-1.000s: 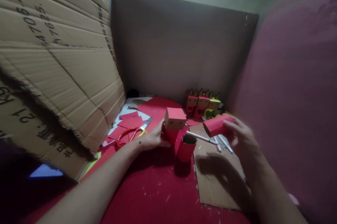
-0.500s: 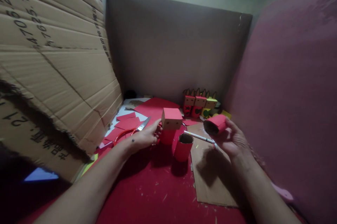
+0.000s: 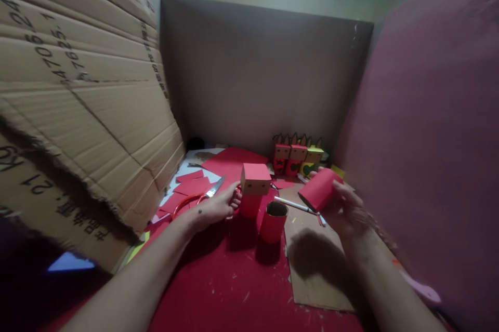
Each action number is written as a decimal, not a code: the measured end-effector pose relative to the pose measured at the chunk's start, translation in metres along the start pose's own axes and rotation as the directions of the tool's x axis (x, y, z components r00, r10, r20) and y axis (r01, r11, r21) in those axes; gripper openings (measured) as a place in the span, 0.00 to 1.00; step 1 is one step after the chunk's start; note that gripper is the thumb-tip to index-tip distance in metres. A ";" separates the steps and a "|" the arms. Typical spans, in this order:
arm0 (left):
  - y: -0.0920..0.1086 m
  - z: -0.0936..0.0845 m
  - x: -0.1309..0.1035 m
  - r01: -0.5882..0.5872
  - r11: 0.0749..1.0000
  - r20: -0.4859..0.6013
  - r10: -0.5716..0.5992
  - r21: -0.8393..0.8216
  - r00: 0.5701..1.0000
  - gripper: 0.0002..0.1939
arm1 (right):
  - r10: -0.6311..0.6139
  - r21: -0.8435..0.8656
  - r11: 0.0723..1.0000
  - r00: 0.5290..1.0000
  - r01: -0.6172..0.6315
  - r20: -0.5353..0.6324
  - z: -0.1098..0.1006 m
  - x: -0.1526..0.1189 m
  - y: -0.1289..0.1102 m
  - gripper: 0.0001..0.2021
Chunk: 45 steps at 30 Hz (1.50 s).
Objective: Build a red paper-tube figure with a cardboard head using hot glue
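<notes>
My right hand (image 3: pixel 345 212) holds a red paper-covered cardboard tube (image 3: pixel 320 189) tilted on its side, raised above a flat cardboard piece (image 3: pixel 312 285). My left hand (image 3: pixel 220 204) is at the left side of a red figure (image 3: pixel 255 186) with a box-shaped head and two dark eye dots. Its fingers are loosely bent and apart, close to the figure; contact is hard to make out. In front of the figure, a second red tube (image 3: pixel 274 225) stands upright with its hollow end up. Orange-handled scissors (image 3: pixel 198 198) lie beside my left wrist, partly hidden by it.
Several finished red and yellow figures (image 3: pixel 298 158) stand in a row at the back. A white pen (image 3: pixel 294 204) lies across the cardboard. Red paper pieces (image 3: pixel 193 185) lie at the left. A cardboard panel (image 3: pixel 113 114) and a pink wall (image 3: pixel 421 129) flank the red tabletop (image 3: pixel 218 290).
My right hand has turned the held tube, so its side shows more and its open end less. My left hand stays beside the figure. The whole view has shifted slightly.
</notes>
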<state>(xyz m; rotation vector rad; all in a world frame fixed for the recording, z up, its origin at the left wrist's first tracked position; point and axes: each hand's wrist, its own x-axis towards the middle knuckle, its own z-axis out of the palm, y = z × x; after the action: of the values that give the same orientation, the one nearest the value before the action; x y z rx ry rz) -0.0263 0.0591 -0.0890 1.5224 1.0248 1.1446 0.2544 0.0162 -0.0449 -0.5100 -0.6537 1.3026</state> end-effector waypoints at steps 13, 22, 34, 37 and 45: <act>0.008 -0.009 0.016 -0.114 0.993 -0.363 0.100 -0.018 0.926 0.25 | -0.240 -0.556 0.755 0.936 0.347 0.259 0.011 -0.018 0.005 0.32; 0.007 -0.002 0.011 -0.129 0.991 -0.326 0.111 -0.033 0.939 0.26 | -0.084 -0.515 0.850 0.994 0.111 0.075 0.003 -0.008 0.010 0.35; 0.020 0.001 -0.005 -0.042 0.997 0.118 0.035 0.059 0.992 0.45 | 0.120 -0.283 0.953 0.992 -0.105 0.035 0.014 -0.014 0.013 0.37; 0.014 0.006 -0.004 -0.065 0.997 0.215 0.055 0.040 0.975 0.47 | 0.107 -0.355 0.932 0.991 -0.073 0.076 0.015 -0.016 0.012 0.40; -0.007 0.014 -0.001 -0.060 0.990 0.202 0.033 0.130 0.979 0.32 | 0.104 -0.466 0.885 0.975 -0.001 0.196 0.007 -0.017 0.009 0.41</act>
<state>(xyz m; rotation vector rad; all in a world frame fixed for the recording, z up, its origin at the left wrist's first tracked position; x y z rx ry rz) -0.0136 0.0565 -0.0976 1.7389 0.9498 0.9469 0.2410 0.0007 -0.0483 -0.7855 -1.1567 1.2622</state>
